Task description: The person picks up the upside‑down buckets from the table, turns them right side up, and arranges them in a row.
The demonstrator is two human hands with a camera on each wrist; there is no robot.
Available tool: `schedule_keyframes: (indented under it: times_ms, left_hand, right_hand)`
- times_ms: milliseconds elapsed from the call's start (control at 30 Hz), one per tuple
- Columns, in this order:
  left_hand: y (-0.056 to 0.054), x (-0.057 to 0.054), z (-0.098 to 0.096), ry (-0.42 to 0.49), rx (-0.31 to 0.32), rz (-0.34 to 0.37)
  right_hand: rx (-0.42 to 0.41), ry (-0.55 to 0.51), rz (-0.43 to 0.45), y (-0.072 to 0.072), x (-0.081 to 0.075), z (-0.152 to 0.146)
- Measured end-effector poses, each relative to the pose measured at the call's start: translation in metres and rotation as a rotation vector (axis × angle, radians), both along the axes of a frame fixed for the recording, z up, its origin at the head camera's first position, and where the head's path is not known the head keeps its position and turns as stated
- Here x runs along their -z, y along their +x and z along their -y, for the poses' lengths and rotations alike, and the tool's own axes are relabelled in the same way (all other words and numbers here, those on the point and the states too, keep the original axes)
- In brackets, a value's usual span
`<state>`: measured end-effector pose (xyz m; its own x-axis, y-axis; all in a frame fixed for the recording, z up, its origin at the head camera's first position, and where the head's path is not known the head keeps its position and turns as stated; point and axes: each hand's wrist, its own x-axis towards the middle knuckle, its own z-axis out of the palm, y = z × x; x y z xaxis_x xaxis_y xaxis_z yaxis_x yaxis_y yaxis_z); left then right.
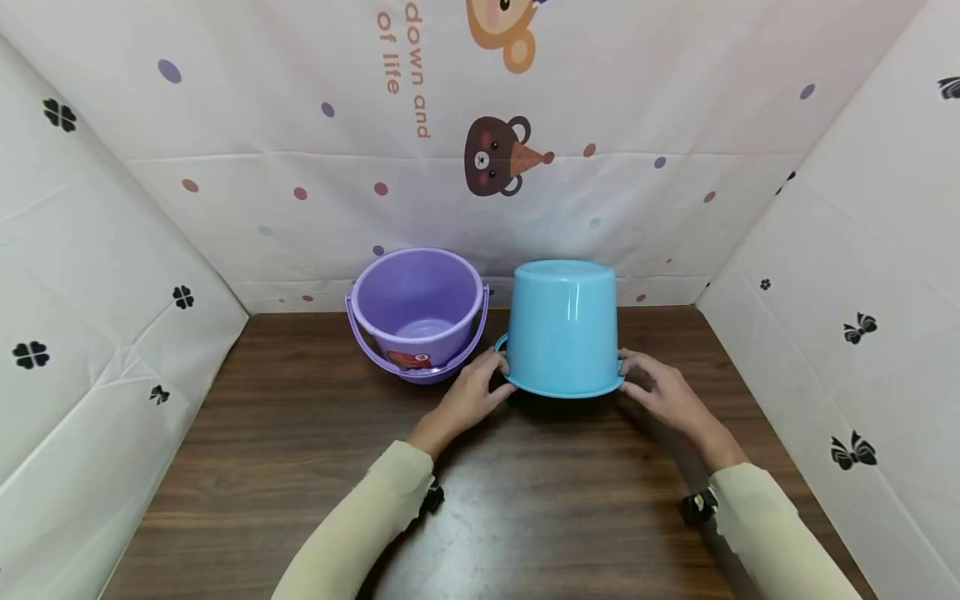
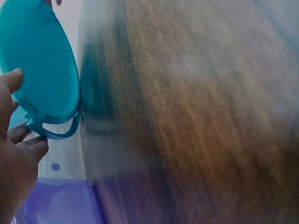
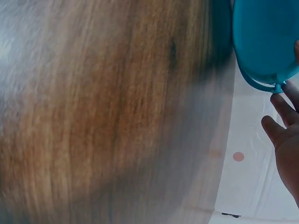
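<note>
A light blue bucket is turned upside down, its base up and its rim toward the table. My left hand grips the rim at its left side, thumb at the rim and fingers by the handle. At the opposite side my right hand holds the rim, fingers beside the handle joint. Both wrist views look into the bucket's open mouth, whose rim is tipped up toward me. Left of it a purple bucket stands upright, close to my left hand, its handle hanging down in front.
The dark wooden table spreads toward me. A white cloth wall printed with dots and bears rises right behind the buckets. Side walls with black clovers and bows bound the table left and right.
</note>
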<state>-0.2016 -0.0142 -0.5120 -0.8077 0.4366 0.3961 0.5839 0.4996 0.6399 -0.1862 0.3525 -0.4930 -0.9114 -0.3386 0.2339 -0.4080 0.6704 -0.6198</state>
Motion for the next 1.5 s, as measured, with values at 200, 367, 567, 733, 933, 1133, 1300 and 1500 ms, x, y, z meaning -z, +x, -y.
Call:
schedule_keyframes:
  times_ms: [200, 367, 567, 733, 933, 1133, 1300, 1500]
  left_hand:
    - [0.003, -0.002, 0.000, 0.006, -0.034, -0.039]
    - [0.004, -0.003, -0.001, 0.019, -0.055, -0.093]
    - [0.004, -0.005, -0.002, 0.047, -0.074, -0.132]
    - [0.005, -0.006, -0.002, 0.075, -0.082, -0.153]
    - [0.003, -0.010, -0.003, 0.095, -0.086, -0.181]
    - [0.002, -0.015, -0.002, 0.114, -0.087, -0.196]
    - [0.001, -0.017, -0.002, 0.111, -0.091, -0.204]
    - [0.001, -0.019, -0.002, 0.111, -0.088, -0.199]
  right_hand:
    - [0.002, -0.026, -0.033, 0.002, 0.000, 0.000]
    - [0.024, -0.035, -0.098, 0.002, 0.001, 0.000]
    - [0.039, -0.097, -0.130, 0.003, 0.000, 0.004]
    - [0.047, -0.139, -0.160, 0.004, -0.003, 0.007]
    - [0.051, -0.196, -0.177, 0.003, -0.009, 0.010]
    - [0.117, -0.188, -0.164, 0.000, -0.014, 0.013]
    - [0.144, -0.183, -0.168, -0.001, -0.015, 0.014]
    - [0.152, -0.182, -0.175, 0.000, -0.015, 0.015]
